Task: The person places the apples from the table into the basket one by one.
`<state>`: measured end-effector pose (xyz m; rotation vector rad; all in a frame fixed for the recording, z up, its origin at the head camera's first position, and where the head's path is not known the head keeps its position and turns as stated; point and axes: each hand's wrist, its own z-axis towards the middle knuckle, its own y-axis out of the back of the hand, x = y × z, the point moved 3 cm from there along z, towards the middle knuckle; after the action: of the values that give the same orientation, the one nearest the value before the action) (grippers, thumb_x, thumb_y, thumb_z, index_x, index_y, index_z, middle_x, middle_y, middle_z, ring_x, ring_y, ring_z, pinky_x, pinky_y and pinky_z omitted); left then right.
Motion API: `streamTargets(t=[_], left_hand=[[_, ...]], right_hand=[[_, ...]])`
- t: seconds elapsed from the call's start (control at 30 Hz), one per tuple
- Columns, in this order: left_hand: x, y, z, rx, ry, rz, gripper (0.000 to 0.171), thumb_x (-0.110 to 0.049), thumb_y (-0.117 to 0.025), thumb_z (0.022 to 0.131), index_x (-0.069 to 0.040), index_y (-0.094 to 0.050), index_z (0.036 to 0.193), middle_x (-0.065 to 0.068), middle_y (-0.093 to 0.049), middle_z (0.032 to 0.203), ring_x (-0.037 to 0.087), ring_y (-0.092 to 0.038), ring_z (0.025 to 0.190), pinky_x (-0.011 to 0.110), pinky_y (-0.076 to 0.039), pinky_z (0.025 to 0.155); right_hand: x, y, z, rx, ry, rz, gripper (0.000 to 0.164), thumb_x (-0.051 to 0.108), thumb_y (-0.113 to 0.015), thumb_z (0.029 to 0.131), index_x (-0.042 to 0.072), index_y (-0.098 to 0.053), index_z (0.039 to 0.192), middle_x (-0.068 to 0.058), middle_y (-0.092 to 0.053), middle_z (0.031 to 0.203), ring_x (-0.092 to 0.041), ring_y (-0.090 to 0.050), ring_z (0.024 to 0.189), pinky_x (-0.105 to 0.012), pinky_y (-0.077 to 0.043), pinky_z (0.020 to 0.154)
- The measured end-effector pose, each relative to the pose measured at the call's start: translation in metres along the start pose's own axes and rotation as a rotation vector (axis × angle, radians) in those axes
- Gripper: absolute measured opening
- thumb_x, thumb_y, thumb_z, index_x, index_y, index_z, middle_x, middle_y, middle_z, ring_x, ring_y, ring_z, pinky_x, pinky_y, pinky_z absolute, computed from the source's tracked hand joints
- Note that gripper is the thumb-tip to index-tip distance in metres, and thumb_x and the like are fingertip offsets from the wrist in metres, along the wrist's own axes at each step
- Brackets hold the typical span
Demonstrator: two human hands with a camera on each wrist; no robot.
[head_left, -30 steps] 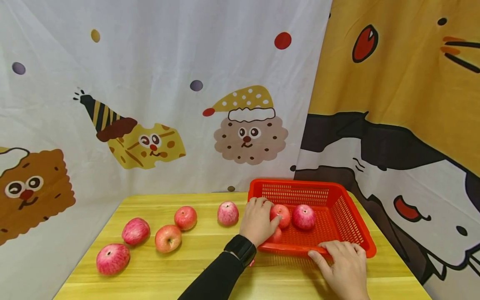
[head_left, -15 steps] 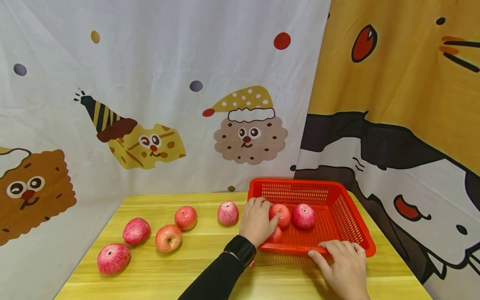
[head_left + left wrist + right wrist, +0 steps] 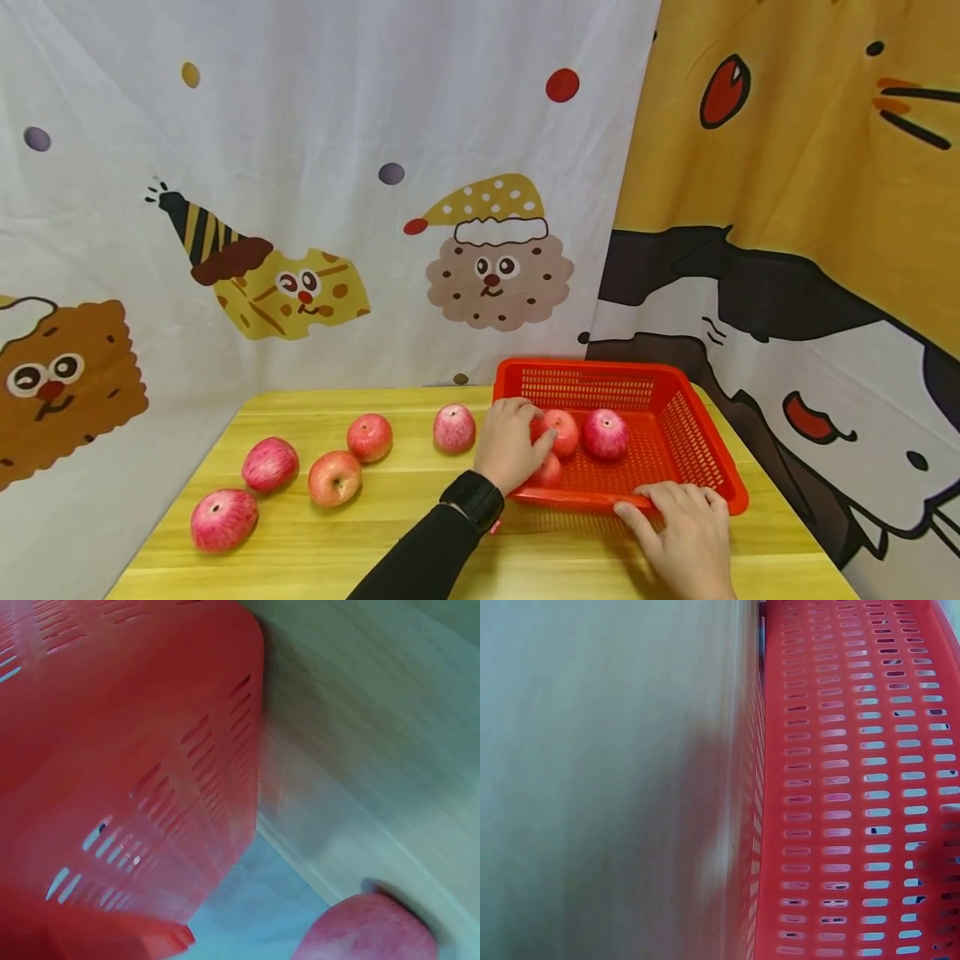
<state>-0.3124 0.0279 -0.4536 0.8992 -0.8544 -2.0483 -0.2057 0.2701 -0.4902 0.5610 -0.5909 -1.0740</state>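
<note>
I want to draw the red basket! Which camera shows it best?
The head view: the whole red basket fits, though the left hand and right hand cover parts. The left wrist view shows only a slotted section close up; the right wrist view, one slotted wall, cut off.

Right side: red basket point(image 3: 775, 825), wall perforated with rows of oblong slots, pale and pinkish patches visible through them. Left side: pale surface point(image 3: 562, 735), blurry, soft dark shadow point(image 3: 679, 802) across it near the basket.
</note>
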Motion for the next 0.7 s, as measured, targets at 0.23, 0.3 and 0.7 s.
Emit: streamTargets(t=[0.23,0.3,0.7], left_hand=[[0.013,0.001,-0.007,0.083,-0.046,-0.149,0.035,-0.046,-0.065,0.092,-0.014,-0.072,0.104,-0.002,-0.064,0.109,0.017,-0.047,0.110,0.041,-0.040,0.100],[0.014,0.001,-0.009,0.144,-0.068,-0.169,0.039,-0.051,-0.063,0.092,-0.016,-0.072,0.107,-0.004,-0.065,0.109,0.016,-0.047,0.113,0.043,-0.035,0.107],[0.015,0.008,-0.016,0.261,-0.144,-0.121,0.065,-0.074,-0.048,0.088,-0.018,-0.070,0.114,-0.006,-0.065,0.114,0.017,-0.046,0.118,0.047,-0.017,0.117]], right_hand=[[-0.001,-0.002,0.000,-0.006,0.005,0.012,0.037,0.050,-0.077,0.075,0.016,-0.071,0.087,-0.001,-0.069,0.086,-0.026,-0.054,0.086,-0.054,-0.030,0.082],[-0.001,-0.001,0.000,-0.009,0.004,0.007,0.036,0.049,-0.078,0.075,0.016,-0.071,0.087,-0.001,-0.069,0.086,-0.026,-0.054,0.086,-0.054,-0.030,0.082],[-0.002,-0.002,0.001,0.019,-0.011,-0.005,0.037,0.053,-0.076,0.075,0.019,-0.070,0.088,0.000,-0.069,0.087,-0.025,-0.053,0.087,-0.054,-0.031,0.084]])
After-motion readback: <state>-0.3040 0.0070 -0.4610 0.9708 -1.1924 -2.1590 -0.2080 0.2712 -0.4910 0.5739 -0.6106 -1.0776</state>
